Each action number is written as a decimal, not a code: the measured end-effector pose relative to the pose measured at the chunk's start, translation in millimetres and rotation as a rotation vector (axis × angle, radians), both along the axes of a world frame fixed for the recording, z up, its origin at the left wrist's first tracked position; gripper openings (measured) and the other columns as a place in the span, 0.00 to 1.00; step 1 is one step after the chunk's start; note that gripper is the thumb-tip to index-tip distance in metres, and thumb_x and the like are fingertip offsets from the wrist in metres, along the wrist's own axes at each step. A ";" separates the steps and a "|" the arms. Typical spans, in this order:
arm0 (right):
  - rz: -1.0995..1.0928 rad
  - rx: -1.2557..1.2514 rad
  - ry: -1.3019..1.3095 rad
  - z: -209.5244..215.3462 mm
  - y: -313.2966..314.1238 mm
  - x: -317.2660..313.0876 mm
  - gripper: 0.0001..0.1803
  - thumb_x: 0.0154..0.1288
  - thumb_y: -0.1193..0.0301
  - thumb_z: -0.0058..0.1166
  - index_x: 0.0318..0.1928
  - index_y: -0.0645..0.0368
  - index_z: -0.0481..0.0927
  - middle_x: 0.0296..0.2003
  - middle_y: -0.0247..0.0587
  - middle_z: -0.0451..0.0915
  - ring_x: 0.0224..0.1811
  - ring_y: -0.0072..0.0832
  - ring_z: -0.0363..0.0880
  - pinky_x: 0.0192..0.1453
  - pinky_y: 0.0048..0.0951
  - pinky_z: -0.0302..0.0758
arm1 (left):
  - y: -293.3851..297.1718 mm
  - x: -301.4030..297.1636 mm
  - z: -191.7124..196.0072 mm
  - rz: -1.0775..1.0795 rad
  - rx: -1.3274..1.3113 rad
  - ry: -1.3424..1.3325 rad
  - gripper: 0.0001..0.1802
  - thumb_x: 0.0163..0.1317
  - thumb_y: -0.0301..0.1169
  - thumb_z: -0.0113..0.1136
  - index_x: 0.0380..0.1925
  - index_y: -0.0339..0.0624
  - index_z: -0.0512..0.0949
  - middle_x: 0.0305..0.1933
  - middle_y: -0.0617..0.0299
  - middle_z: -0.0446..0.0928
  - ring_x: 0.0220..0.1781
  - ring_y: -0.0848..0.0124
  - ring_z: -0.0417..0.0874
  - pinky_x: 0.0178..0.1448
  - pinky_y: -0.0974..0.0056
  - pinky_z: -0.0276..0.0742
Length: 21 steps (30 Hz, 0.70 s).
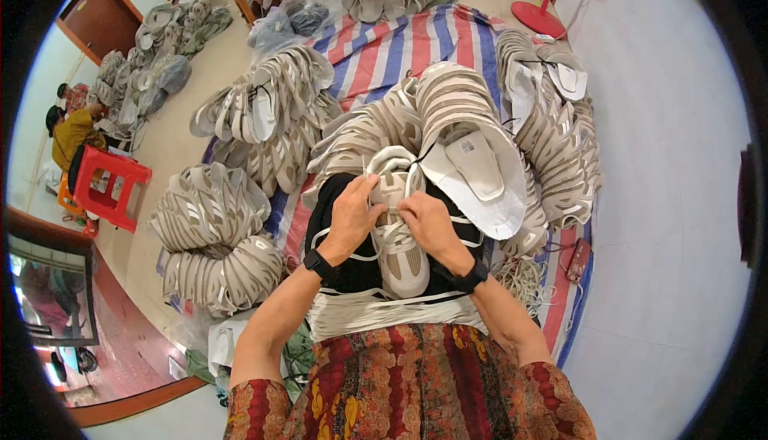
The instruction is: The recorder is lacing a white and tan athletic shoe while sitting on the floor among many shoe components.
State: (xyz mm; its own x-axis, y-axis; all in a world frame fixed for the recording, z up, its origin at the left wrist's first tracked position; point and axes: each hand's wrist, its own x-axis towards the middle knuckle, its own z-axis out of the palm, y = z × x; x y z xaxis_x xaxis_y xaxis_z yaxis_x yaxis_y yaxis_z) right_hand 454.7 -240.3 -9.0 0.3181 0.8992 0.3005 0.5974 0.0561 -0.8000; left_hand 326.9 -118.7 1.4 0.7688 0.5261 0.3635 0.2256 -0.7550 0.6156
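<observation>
A beige and white shoe (403, 268) is placed in the middle, between two areas of black cloth (356, 274), with its toe pointed toward the body. The upper part of its lacing is touched by the left hand (350, 214) and by the right hand (434, 230), one from each side. In both hands the fingers are bent at the lace (396, 236), but whether it is firmly pinched by either grip cannot be told, because the fingertips are partly hidden. Below the toe, a bundle of white laces (384, 318) is laid across. Curved rows of shoe uppers (210, 206) are arranged around, partly on a striped sheet (392, 56). At far left, a red stool (108, 188) is seen.
</observation>
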 end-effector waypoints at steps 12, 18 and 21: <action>0.061 -0.009 0.016 14.7 1.8 -7.8 0.03 0.54 0.78 0.46 0.31 0.62 0.71 0.27 0.50 0.73 0.31 0.44 0.73 0.34 0.39 0.67 | 4.3 -5.2 4.9 -0.030 -0.050 -0.049 0.27 0.42 0.24 0.65 0.46 0.36 0.71 0.46 0.48 0.73 0.47 0.53 0.75 0.49 0.61 0.71; 0.019 0.129 -0.698 20.6 1.4 -9.9 0.05 0.46 0.74 0.51 0.27 0.57 0.73 0.26 0.37 0.70 0.31 0.30 0.70 0.34 0.30 0.63 | 1.6 -23.6 22.5 -0.043 -0.248 -0.160 0.15 0.54 0.22 0.57 0.44 0.35 0.74 0.42 0.53 0.78 0.44 0.66 0.79 0.51 0.68 0.71; 0.020 0.148 -0.772 16.4 12.7 -15.1 0.06 0.44 0.74 0.50 0.27 0.59 0.72 0.26 0.38 0.68 0.31 0.32 0.70 0.32 0.31 0.63 | -4.5 -31.4 29.0 -0.095 -0.275 -0.110 0.13 0.58 0.20 0.51 0.44 0.34 0.74 0.35 0.60 0.80 0.38 0.75 0.79 0.47 0.72 0.72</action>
